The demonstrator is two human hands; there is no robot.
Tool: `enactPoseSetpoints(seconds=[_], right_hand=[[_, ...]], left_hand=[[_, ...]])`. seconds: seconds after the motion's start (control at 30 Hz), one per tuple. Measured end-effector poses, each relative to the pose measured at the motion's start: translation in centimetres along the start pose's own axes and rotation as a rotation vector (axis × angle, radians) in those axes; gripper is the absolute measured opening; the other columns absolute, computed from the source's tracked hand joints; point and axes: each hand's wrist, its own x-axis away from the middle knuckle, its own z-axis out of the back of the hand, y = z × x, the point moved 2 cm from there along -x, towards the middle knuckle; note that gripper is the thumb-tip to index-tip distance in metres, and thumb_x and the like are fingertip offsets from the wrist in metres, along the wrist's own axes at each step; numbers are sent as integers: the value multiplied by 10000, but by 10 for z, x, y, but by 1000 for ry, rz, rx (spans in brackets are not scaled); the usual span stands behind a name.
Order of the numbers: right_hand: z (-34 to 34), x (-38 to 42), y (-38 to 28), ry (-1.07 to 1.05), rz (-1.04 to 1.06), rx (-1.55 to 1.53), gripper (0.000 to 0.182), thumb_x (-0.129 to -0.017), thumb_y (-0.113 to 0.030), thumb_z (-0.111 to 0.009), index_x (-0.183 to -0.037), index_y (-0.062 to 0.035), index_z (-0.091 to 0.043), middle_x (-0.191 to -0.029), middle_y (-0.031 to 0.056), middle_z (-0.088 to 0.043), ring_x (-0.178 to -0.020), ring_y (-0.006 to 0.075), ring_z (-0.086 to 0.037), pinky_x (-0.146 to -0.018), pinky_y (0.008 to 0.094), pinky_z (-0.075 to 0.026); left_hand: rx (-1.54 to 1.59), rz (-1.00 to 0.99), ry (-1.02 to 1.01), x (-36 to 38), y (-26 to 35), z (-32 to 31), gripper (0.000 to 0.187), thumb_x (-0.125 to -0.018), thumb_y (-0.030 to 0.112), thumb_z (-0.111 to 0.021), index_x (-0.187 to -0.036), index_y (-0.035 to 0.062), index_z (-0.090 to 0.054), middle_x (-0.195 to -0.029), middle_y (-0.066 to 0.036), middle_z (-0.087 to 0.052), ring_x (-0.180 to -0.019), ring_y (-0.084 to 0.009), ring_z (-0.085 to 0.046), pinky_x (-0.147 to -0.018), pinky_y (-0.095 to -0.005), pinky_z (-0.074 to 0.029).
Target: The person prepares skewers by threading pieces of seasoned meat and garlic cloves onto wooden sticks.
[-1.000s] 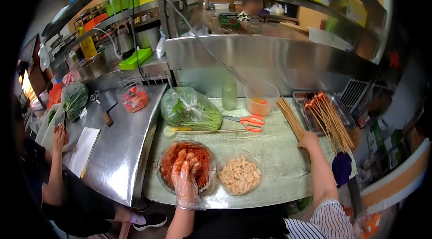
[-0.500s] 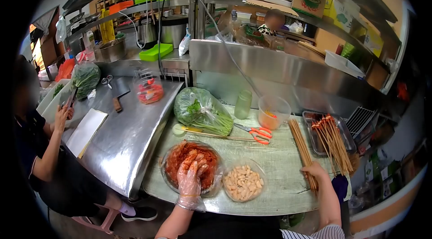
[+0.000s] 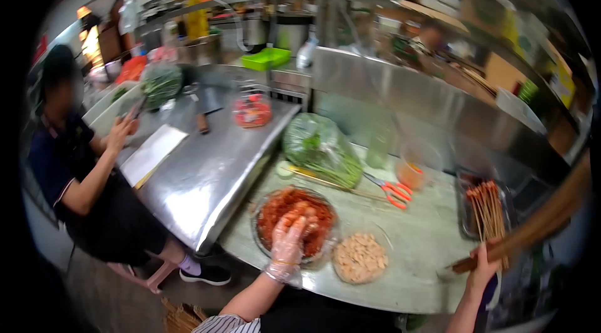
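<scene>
My left hand [image 3: 288, 245], in a clear plastic glove, rests in a round bowl of red shredded food [image 3: 294, 208]; its fingers are bent into the food, and what they may hold is hidden. Just right of that bowl is a clear container of pale pieces [image 3: 360, 258]. At the right edge of the table my right hand [image 3: 481, 264], bare, is closed around a bundle of wooden skewers [image 3: 532, 233], tilted up to the right and blurred. Behind it, skewers with red-coated tips [image 3: 488, 208] lie in a clear tray [image 3: 466, 223].
Orange-handled scissors [image 3: 395, 193], bagged greens [image 3: 320, 148], a green glass [image 3: 378, 150] and a plastic tub [image 3: 410, 175] stand along the back. To the left, a seated person [image 3: 81, 139] holds a phone beside the steel table [image 3: 213, 176] with a cleaver [image 3: 201, 121].
The view has swung, shifting the scene rightward in frame. My right hand has lifted the skewer bundle off the table and tilted it. My left hand stays in the red food.
</scene>
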Motion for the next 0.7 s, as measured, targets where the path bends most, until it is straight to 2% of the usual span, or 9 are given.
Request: enactPoseSetpoints(seconds=[0.1, 0.17, 0.2, 0.23, 0.47, 0.53, 0.57, 0.63, 0.7], right_hand=[[12, 11, 59, -13, 19, 62, 278, -798, 5, -570, -1047, -22, -450, -756, 38, -486, -617, 108, -491, -567, 255, -442], [2, 45, 107, 188, -78, 53, 167, -805, 3, -555, -938, -50, -468, -715, 30, -488, -576, 111, -494, -532, 253, -416], [3, 59, 122, 126, -166, 66, 159, -806, 7, -557, -924, -47, -465, -713, 34, -492, -569, 116, -498, -524, 253, -414], [3, 68, 127, 62, -253, 62, 153, -807, 11, -560, -911, -44, -463, -710, 37, -495, -563, 122, -502, -515, 254, -412], [-13, 55, 89, -53, -433, 210, 130, -813, -34, -576, -873, -45, -462, -638, 22, -489, -485, 115, -476, -427, 266, -382], [-16, 59, 78, -183, -752, -82, 159, -799, -44, -598, -886, -52, -465, -607, 8, -474, -482, 104, -469, -435, 259, -392], [-13, 58, 76, -165, -758, -89, 159, -799, -44, -598, -886, -52, -465, -607, 8, -474, -482, 104, -469, -435, 259, -392], [-2, 53, 79, -197, -996, -298, 164, -799, -73, -608, -896, -59, -476, -605, 6, -471, -474, 106, -460, -435, 261, -401], [7, 44, 89, -227, -1021, -393, 163, -804, -96, -611, -895, -60, -481, -608, 4, -488, -478, 99, -471, -433, 254, -411]], left_hand=[[-39, -22, 48, -4, -3, 2, 305, -876, 88, -553, -1159, -10, -497, -1066, -132, -596, -935, -214, -608, -813, -331, -527], [-40, -9, 7, -1, 4, -7, 312, -875, 99, -559, -1161, -8, -495, -1049, -124, -600, -926, -211, -611, -806, -329, -531], [-55, -4, 41, 1, 4, -8, 305, -880, 109, -557, -1157, -4, -497, -1048, -125, -601, -919, -204, -613, -793, -326, -533], [-79, -6, 15, 0, 3, -6, 300, -885, 118, -552, -1156, 1, -494, -1070, -137, -596, -918, -203, -613, -786, -325, -531], [-101, -29, -8, -4, -1, -1, 356, -892, 113, -541, -1202, -43, -461, -1115, -158, -572, -956, -216, -599, -807, -326, -520], [-123, -28, -31, -6, 0, 1, 374, -895, 110, -534, -1226, -43, -453, -1141, -169, -562, -995, -216, -585, -823, -328, -514], [-134, -17, -43, -5, -1, 1, 374, -895, 110, -534, -1226, -43, -453, -1141, -169, -562, -995, -216, -585, -823, -328, -514], [-135, -32, -19, -5, -1, 2, 372, -897, 110, -530, -1228, -42, -452, -1148, -167, -559, -1018, -218, -576, -828, -332, -512], [-150, -26, -20, -4, 1, 0, 373, -898, 109, -529, -1230, -42, -450, -1147, -164, -562, -1014, -219, -579, -826, -331, -513]])
